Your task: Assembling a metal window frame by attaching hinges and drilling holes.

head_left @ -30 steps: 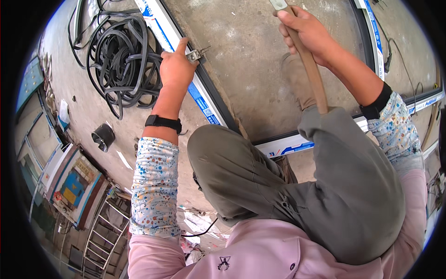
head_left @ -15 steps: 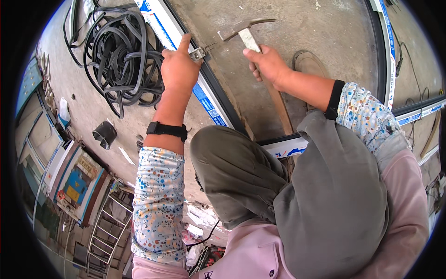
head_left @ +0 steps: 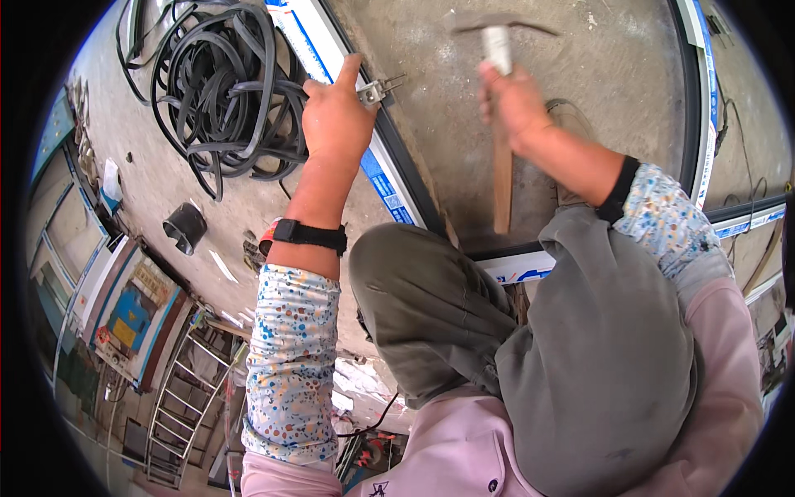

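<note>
My right hand (head_left: 517, 106) is wrapped round the handle of a claw hammer (head_left: 503, 186), its head blurred and raised to the right of a small metal fitting (head_left: 374, 93). That fitting sits at the inner edge of a frame bar (head_left: 383, 170) with black, white and blue-printed faces, two thin prongs pointing inward. Against the bar, my left hand (head_left: 338, 120) grips the fitting, index finger stretched along the bar and the other fingers partly hidden. Hammer and fitting are apart.
A tangled heap of black rubber strip (head_left: 224, 91) lies left of the frame. Beyond it are a black bucket (head_left: 185, 228) and a metal ladder (head_left: 186, 398). Another frame bar (head_left: 704, 91) runs along the right, with a cable past it. My knee (head_left: 414, 290) is beside the near corner.
The hammer has swung to the right and upward, away from the fitting, and its handle is now more upright. My left hand stays at the fitting; the whole view has shifted slightly.
</note>
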A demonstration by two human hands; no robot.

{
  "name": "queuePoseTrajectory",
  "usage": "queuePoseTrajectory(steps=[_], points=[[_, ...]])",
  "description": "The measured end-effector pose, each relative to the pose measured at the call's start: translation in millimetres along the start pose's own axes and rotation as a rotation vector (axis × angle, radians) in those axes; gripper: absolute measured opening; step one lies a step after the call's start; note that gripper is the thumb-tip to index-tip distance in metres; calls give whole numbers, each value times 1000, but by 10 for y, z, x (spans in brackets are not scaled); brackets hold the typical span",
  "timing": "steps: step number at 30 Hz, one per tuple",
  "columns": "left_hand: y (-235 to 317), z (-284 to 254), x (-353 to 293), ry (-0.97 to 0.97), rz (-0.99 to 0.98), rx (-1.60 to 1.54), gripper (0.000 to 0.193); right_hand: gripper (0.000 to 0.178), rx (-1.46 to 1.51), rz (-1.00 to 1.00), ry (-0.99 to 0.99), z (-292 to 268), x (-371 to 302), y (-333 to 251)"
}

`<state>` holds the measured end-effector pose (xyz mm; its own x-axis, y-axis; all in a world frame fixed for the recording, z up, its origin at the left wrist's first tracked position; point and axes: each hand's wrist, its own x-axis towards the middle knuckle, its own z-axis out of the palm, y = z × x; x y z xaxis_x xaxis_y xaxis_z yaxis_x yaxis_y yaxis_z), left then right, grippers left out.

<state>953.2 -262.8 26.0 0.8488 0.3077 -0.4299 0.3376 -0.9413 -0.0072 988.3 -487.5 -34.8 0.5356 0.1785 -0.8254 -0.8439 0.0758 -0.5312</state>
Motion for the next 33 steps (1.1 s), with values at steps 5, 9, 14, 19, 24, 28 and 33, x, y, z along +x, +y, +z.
queuePoseTrajectory(steps=[5,9,14,19,24,28,33], points=[[-42,-11,-7,40,15,-17,75,27,54,-198,170,-200,84,-134],[-13,34,-30,-18,-44,-23,74,29,-161,143,-212,237,-125,321],[-10,0,1,11,-3,-53,74,35,-152,-1,-39,-72,119,-139],[-126,5,-30,8,11,-45,74,36,-390,-140,-43,-366,-127,-746],[-27,30,-26,32,31,-78,76,15,-635,-230,-41,-400,-330,-1644],[11,26,-34,21,24,-78,77,36,-756,-194,-93,-338,-12,-1398],[-56,47,-21,58,53,-49,76,33,-252,29,10,74,-498,-302]])
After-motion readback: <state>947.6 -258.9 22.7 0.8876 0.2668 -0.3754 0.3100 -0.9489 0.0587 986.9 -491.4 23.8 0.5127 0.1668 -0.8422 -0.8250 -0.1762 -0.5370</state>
